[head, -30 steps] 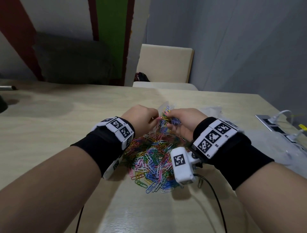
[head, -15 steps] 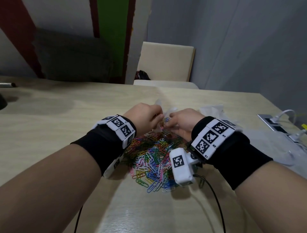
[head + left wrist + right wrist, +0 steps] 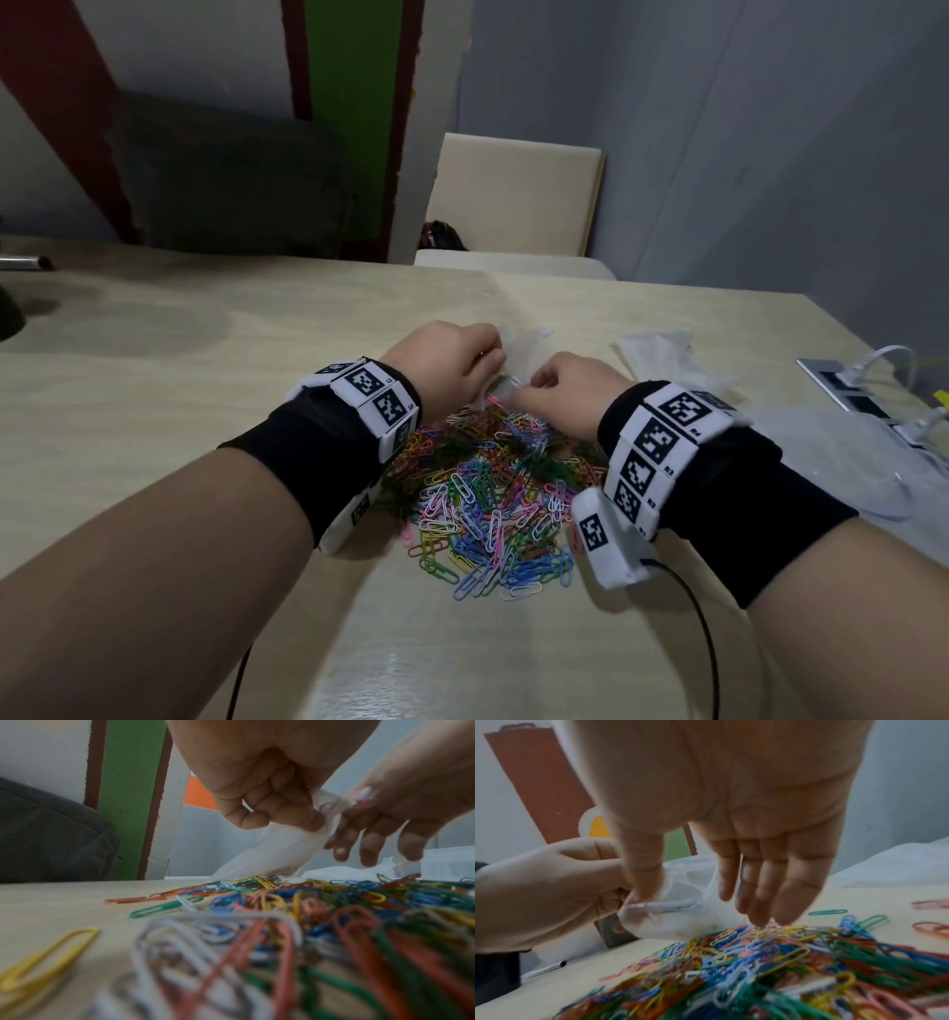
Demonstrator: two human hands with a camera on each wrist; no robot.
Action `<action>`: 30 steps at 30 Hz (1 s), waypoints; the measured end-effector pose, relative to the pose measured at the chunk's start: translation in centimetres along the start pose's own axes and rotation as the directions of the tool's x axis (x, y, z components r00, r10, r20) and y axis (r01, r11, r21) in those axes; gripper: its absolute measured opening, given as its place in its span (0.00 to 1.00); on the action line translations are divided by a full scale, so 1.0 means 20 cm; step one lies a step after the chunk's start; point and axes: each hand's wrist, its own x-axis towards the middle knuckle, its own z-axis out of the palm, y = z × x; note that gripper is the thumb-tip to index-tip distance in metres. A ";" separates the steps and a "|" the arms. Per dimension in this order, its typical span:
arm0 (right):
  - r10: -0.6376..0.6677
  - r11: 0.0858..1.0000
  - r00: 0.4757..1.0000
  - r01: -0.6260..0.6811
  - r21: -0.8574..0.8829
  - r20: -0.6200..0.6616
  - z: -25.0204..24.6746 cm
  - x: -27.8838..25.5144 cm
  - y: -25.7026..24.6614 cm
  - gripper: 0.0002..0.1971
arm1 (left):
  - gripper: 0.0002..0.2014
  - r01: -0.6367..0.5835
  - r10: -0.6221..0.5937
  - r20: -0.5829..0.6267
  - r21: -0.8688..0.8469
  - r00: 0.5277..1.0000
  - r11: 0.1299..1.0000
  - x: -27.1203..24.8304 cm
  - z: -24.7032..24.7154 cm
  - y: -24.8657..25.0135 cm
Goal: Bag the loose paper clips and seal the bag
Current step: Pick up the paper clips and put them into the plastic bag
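Observation:
A heap of loose coloured paper clips (image 3: pixel 488 493) lies on the wooden table (image 3: pixel 205 360), between my wrists. Just beyond it my left hand (image 3: pixel 488 360) pinches the rim of a small clear bag (image 3: pixel 524 344) with curled fingers (image 3: pixel 270 805). The bag (image 3: pixel 270 854) slopes down to the table behind the heap. My right hand (image 3: pixel 529 390) is at the bag's mouth. Its thumb (image 3: pixel 644 872) touches the rim of the bag (image 3: pixel 680 912), and its fingers (image 3: pixel 765 892) hang straight, with the tips on the clips (image 3: pixel 770 953). What is inside the bag is blurred.
More clear plastic bags (image 3: pixel 662 349) lie at the right, with a larger clear sheet (image 3: pixel 847 452) nearer. A power strip with white plugs (image 3: pixel 862 380) sits by the right edge. A pale chair (image 3: pixel 513 205) stands beyond the far edge. A black cable (image 3: pixel 708 642) trails from my right wrist.
A second ago my right hand held a bunch of clips at the bag's mouth. Now the bunch is gone from its fingers, which hang straight over the heap. My left hand still holds the bag.

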 end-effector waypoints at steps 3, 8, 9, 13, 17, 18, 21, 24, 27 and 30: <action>-0.047 0.965 0.976 0.099 -0.242 0.211 0.05 -0.03 0.00 0.43 | 0.11 0.000 0.000 -0.014 0.006 1.000 1.000 0.00 0.00 0.00; -0.113 0.892 0.983 0.164 -0.422 0.144 0.12 -0.02 -0.01 0.34 | 0.12 -0.001 0.002 -0.019 0.032 1.000 0.999 0.00 0.00 0.00; -0.113 0.893 0.985 0.160 -0.421 0.133 0.11 -0.01 -0.01 0.29 | 0.12 -0.002 0.003 -0.020 0.031 1.000 1.000 0.00 0.00 0.00; -0.078 0.915 0.994 0.101 -0.390 0.074 0.08 0.00 0.01 0.14 | 0.12 0.010 -0.009 -0.022 0.033 1.000 0.999 0.01 0.01 0.00; -0.047 0.962 0.999 0.039 -0.269 -0.026 0.04 0.01 0.06 0.12 | 0.12 0.022 -0.022 -0.011 0.038 1.000 0.999 0.01 0.01 0.00; -0.018 0.981 0.998 0.007 -0.196 -0.056 0.03 0.03 0.07 0.12 | 0.12 0.025 -0.025 -0.006 0.041 1.000 0.999 0.01 0.01 0.00; 0.088 0.987 0.987 -0.067 0.149 -0.137 0.01 0.06 0.11 0.07 | 0.12 0.040 -0.041 0.036 0.038 0.999 0.998 0.01 0.00 0.01; 0.161 0.834 0.983 -0.085 0.544 -0.093 -0.01 0.05 0.10 0.08 | 0.12 0.041 -0.043 0.067 0.026 0.997 0.999 0.00 -0.01 0.01; 0.123 0.445 0.992 -0.091 0.891 0.039 -0.02 0.02 0.04 0.07 | 0.12 0.031 -0.034 0.060 0.049 0.998 0.998 0.00 0.00 0.02; 0.088 0.243 0.991 -0.122 0.962 0.104 0.01 0.03 0.00 0.04 | 0.13 0.017 -0.021 0.054 0.067 0.998 0.998 0.01 0.00 0.01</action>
